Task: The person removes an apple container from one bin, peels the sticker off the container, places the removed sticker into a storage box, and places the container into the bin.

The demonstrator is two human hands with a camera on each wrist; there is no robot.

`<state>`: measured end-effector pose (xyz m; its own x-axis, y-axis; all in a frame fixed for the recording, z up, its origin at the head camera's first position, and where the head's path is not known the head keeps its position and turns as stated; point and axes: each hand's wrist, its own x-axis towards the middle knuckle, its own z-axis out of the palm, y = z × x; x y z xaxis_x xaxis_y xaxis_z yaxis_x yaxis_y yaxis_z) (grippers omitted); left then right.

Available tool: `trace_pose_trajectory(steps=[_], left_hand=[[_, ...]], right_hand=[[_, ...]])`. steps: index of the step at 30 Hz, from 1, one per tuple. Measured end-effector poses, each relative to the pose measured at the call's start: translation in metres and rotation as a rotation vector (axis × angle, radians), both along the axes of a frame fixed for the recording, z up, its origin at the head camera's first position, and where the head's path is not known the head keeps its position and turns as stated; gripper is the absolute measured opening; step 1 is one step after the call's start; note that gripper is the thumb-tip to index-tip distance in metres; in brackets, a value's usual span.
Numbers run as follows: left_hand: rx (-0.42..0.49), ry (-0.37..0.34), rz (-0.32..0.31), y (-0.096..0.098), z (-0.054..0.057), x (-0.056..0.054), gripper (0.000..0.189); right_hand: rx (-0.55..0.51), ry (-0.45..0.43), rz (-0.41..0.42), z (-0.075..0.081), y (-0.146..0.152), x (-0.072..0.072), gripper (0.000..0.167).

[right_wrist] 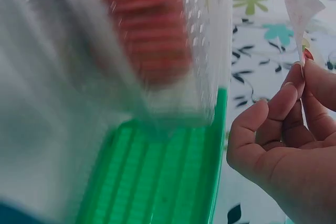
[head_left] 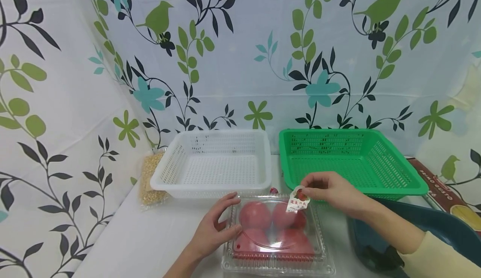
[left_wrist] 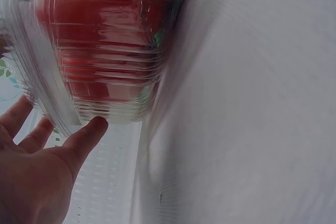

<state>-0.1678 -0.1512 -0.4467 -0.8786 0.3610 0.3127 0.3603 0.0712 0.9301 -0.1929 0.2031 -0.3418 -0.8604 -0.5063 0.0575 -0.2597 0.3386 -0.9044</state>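
Note:
A clear plastic clamshell box (head_left: 278, 265) of large red tomatoes (head_left: 255, 215) sits on the table, lid down. My left hand (head_left: 214, 228) rests against its left side, fingers spread along the lid's edge; the fingertips (left_wrist: 97, 124) touch the box wall in the left wrist view. Between thumb and forefinger my right hand (head_left: 332, 190) pinches a white paper sticker (head_left: 298, 203) with a red picture and red print, over the box's far right corner. In the right wrist view the sticker (right_wrist: 302, 6) stands up from the fingertips, bent and lifted off the lid.
Behind the box stand a white plastic basket (head_left: 221, 190) and a green one (head_left: 338, 134). A bag of grains (head_left: 150, 178) lies at the left. To the right are a dark blue tub (head_left: 424, 215) and a brown printed box (head_left: 432, 182). A patterned cloth (head_left: 240, 61) hangs behind.

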Motion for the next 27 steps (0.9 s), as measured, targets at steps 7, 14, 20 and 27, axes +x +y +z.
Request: trace_pose_trajectory(steps=[7,14,20,27], left_hand=[[0.005,-0.009,-0.004,0.002,-0.001,-0.001,0.058],[-0.014,0.012,0.008,0.001,-0.003,-0.002,0.055],[-0.101,0.079,0.060,-0.001,-0.002,0.000,0.050],[-0.116,0.159,0.043,-0.001,-0.002,0.002,0.047]], right_hand=[[0.016,-0.014,-0.031,-0.001,0.038,0.002,0.021],[0.061,-0.052,-0.050,-0.005,0.074,0.006,0.022],[0.136,-0.049,-0.152,-0.004,0.100,0.008,0.027],[0.169,-0.072,-0.196,-0.007,0.132,0.008,0.027]])
